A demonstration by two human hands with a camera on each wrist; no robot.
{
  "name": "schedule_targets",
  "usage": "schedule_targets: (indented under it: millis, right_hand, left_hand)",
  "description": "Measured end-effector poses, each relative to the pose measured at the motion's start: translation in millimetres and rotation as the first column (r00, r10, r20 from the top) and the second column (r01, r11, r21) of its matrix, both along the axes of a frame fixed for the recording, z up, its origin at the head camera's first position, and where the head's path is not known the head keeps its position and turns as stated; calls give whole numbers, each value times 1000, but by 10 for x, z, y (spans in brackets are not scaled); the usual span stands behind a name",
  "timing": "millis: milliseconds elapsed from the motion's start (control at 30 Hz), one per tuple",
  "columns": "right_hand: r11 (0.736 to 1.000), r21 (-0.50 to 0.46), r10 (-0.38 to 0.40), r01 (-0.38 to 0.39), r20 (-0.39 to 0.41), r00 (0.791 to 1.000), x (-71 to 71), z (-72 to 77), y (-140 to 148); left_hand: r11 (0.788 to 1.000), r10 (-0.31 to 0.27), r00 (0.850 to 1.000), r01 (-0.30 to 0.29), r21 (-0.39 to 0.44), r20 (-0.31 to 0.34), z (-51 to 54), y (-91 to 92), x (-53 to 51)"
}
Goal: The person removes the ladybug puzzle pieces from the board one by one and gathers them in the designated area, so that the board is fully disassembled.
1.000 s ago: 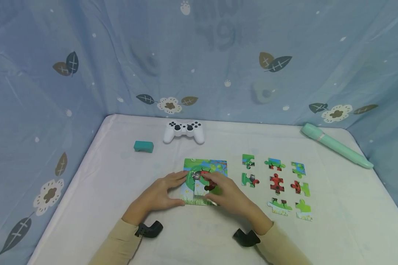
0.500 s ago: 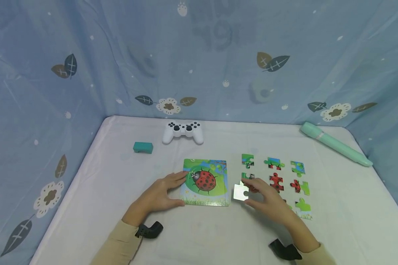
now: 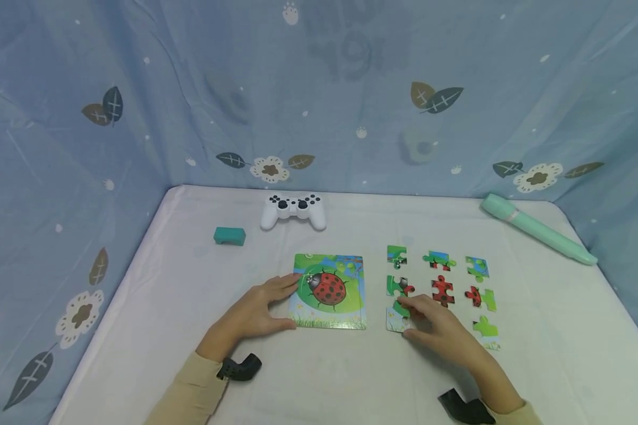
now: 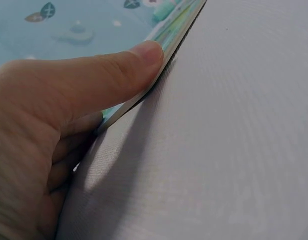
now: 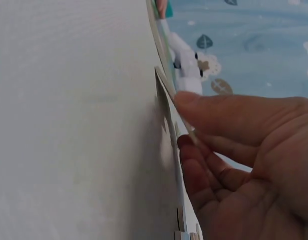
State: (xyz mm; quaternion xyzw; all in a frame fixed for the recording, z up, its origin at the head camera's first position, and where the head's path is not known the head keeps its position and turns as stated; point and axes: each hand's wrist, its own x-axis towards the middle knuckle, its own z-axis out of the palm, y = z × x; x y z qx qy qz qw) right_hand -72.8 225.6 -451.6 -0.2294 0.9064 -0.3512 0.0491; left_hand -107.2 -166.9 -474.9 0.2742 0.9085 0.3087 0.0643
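A ladybug puzzle board (image 3: 326, 289) lies flat on the white table. My left hand (image 3: 260, 307) rests at its left side, fingers fairly straight; in the left wrist view the thumb (image 4: 138, 65) touches the board's edge. To the right of the board, my right hand (image 3: 441, 330) pinches a green and pale blue puzzle piece (image 3: 396, 320) between thumb and fingers. This piece is tilted in the right wrist view, low over the table. Just beyond it lies a piece with the ladybug's head (image 3: 399, 285). The right hand hides one piece of the bottom row.
Several loose puzzle pieces stand in rows at right, among them a red one (image 3: 443, 291) and a green one (image 3: 486, 327). Farther back are a white game controller (image 3: 293, 212), a teal block (image 3: 230, 236) and a mint-green wand-like object (image 3: 537, 230). A patterned blue curtain (image 3: 319, 94) borders the table.
My right hand has carried the puzzle piece from over the board to the right and lowered it at the bottom-left of the loose pieces. The left hand has stayed put.
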Motion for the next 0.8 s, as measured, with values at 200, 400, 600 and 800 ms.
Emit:
schedule_targets:
  millis: [200, 400, 600, 800]
  right_hand:
    - [998, 67, -10, 11, -16, 1000, 28, -16, -26]
    - [992, 119, -34, 38, -34, 999, 34, -25, -57]
    - [989, 142, -39, 47, -55, 998, 31, -59, -70]
    - [990, 95, -88, 100, -119, 989, 21, 38, 45]
  left_hand:
    - [1000, -3, 1000, 3, 0, 2, 6, -6, 5]
    - [1000, -18, 1000, 18, 1, -11, -1, -14, -15]
    - [1000, -17, 1000, 17, 1, 0, 14, -18, -9]
    - [1000, -13, 1000, 13, -15, -4, 9, -16, 31]
